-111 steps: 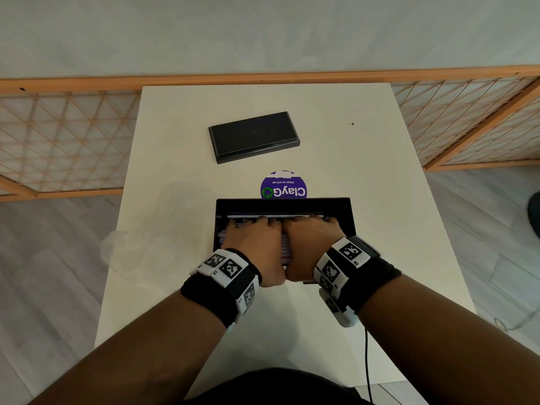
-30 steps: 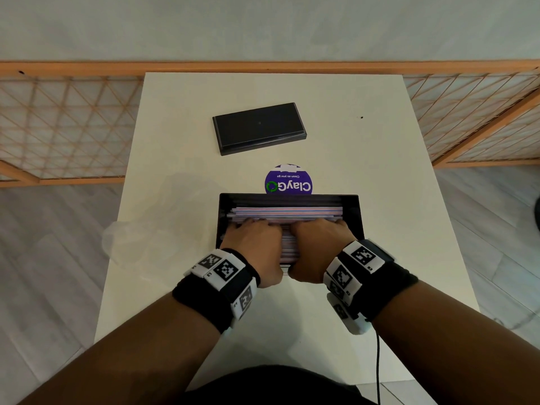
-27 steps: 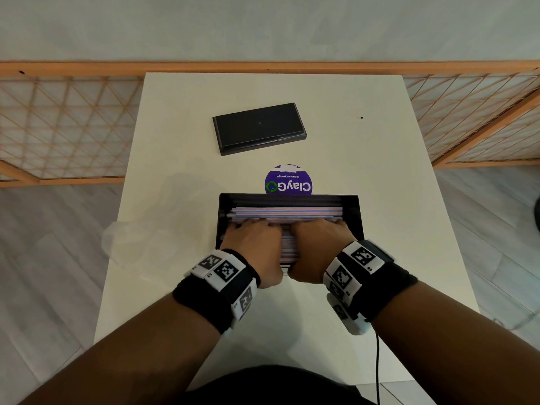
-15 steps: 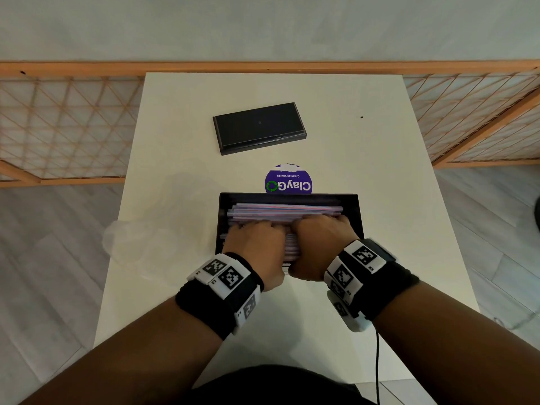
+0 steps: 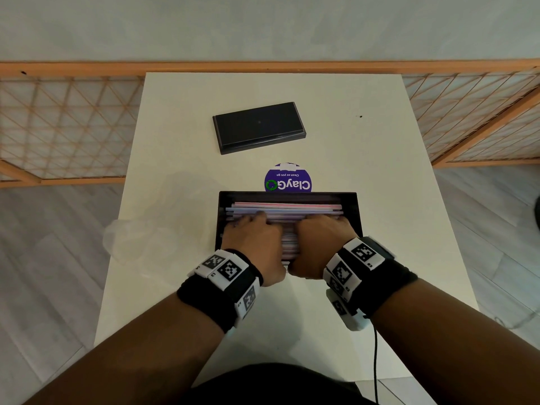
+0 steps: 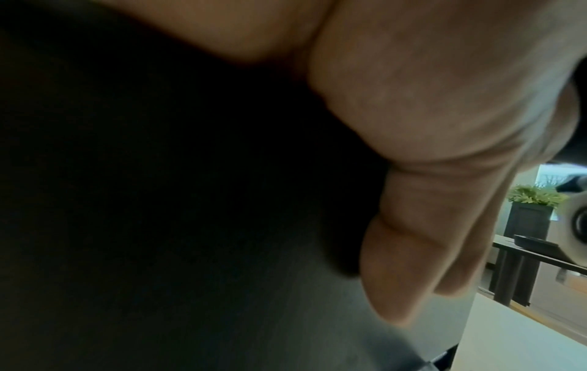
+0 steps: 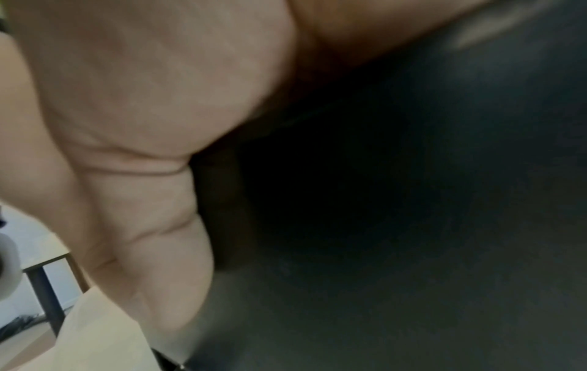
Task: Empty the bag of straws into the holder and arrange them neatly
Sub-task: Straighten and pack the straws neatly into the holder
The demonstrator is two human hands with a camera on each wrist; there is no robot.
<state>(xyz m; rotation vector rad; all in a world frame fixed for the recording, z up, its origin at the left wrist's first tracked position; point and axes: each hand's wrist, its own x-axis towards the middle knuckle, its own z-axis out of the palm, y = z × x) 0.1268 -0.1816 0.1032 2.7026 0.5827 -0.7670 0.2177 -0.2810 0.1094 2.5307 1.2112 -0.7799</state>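
Both hands inside the holder, on the straws.

Left hand (image 5: 253, 244) and right hand (image 5: 317, 244) lie side by side, palms down, on straws (image 5: 287, 210) in the black holder (image 5: 357, 211); finger curl indeterminable. Empty bag (image 5: 137, 235) lies left of the hands on the worktop (image 5: 365, 171).

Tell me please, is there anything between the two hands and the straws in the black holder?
Nothing visible. In the head view the left hand and the right hand lie directly on the straws inside the holder. The lid lies apart, farther back on the table.
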